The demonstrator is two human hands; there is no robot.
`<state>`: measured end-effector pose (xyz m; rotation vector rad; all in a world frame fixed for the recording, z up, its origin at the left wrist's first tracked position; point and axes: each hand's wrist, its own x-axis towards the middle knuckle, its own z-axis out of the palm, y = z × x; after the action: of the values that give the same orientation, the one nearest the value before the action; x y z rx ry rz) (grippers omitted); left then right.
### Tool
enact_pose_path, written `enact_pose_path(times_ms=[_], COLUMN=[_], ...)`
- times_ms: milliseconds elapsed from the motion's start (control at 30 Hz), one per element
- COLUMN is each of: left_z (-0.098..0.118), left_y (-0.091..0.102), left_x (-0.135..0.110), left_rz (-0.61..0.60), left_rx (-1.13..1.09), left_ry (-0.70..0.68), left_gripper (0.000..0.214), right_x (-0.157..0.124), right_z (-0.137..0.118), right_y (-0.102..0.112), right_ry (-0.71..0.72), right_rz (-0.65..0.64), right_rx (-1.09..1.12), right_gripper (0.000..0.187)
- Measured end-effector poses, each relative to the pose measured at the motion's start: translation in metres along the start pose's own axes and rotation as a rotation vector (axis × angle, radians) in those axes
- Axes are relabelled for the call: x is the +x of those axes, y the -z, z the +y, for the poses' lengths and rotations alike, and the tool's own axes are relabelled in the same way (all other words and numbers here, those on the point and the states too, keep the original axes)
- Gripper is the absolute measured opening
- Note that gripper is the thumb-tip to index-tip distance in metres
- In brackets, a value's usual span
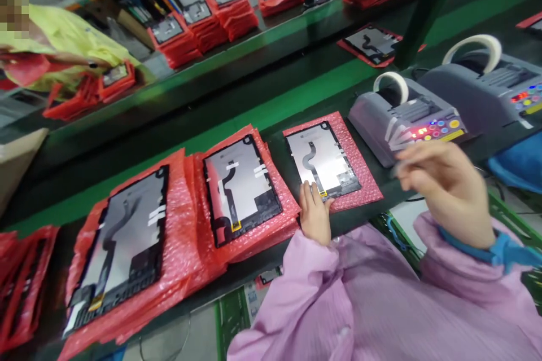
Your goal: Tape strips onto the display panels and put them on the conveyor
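Observation:
A tablet screen panel [334,152] with a grey ribbon cable [311,161] lies on a red bubble-wrap sheet [364,183] in front of me. My left hand [315,214] rests on its near edge, fingers stretched flat beside the yellow-marked cable end. My right hand [449,186] is raised to the right, in front of a grey tape dispenser [372,124] carrying a pale tape roll [396,87]. Its thumb and forefinger are pinched together on a small, blurred, translucent piece of tape [396,170]. A blue band circles the right wrist.
Left of the panel are two stacks of similar panels [241,180] [131,231] in red bubble wrap. A second dispenser [474,84] stands at right. Beyond the green conveyor strip [271,96], more wrapped stacks [231,8] line a shelf. A person in a yellow top [68,34] is at far left.

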<state>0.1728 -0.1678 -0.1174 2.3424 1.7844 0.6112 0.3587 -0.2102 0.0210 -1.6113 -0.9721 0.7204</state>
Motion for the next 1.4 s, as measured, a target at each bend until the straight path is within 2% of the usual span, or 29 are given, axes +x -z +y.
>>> enact_pose_path(times_ms=[33,100,133,200,300,367,433,567,800,1133,1267,1367,1400], left_z=[-0.003,-0.009,-0.012,-0.017,-0.020,-0.017,-0.014,-0.009,-0.013,-0.012,-0.011,-0.011,-0.011], left_y=[0.002,0.005,0.006,0.007,0.007,0.009,0.012,0.016,0.013,0.008,0.007,0.005,0.005], left_x=[0.002,0.006,0.007,0.007,0.007,0.008,0.011,0.025,0.043,0.044,0.043,0.043,0.042], left_rz=[0.000,-0.013,-0.024,-0.049,-0.060,-0.030,0.025,0.078,0.031,-0.010,-0.007,0.020,0.021], left_rx=[-0.004,-0.023,-0.038,-0.073,-0.143,-0.199,-0.237,-0.195,-0.027,0.036,0.033,0.027,0.019], left_ry=[0.006,0.001,-0.005,-0.017,-0.027,-0.023,-0.001,0.045,0.030,0.035,0.043,0.046,0.044], left_gripper=[0.055,0.052,0.051,0.053,0.058,0.056,0.049,0.039,0.044,0.041,0.043,0.043,0.042], right_x=[0.018,0.066,0.091,0.134,0.172,0.183,0.187,0.194,0.193,0.180,0.172,0.169,0.171], right_z=[-0.011,-0.024,-0.027,-0.027,-0.020,-0.016,-0.012,-0.004,0.002,0.006,0.011,0.018,0.020], right_y=[-0.009,-0.038,-0.057,-0.100,-0.152,-0.172,-0.183,-0.195,-0.204,-0.201,-0.195,-0.190,-0.189], right_ry=[0.092,0.295,0.351,0.374,0.307,0.255,0.211,0.190,0.259,0.508,0.657,0.663,0.652], right_rz=[-0.271,-0.699,-0.865,-1.129,-1.356,-1.441,-1.505,-1.556,-1.527,-1.373,-1.268,-1.156,-1.088], right_rx=[-0.056,-0.220,-0.316,-0.507,-0.720,-0.791,-0.824,-0.846,-0.941,-1.064,-1.094,-1.088,-1.082], right_gripper=[0.032,0.028,0.025,0.016,0.007,0.009,0.010,0.010,0.009,0.015,0.015,0.010,0.016])
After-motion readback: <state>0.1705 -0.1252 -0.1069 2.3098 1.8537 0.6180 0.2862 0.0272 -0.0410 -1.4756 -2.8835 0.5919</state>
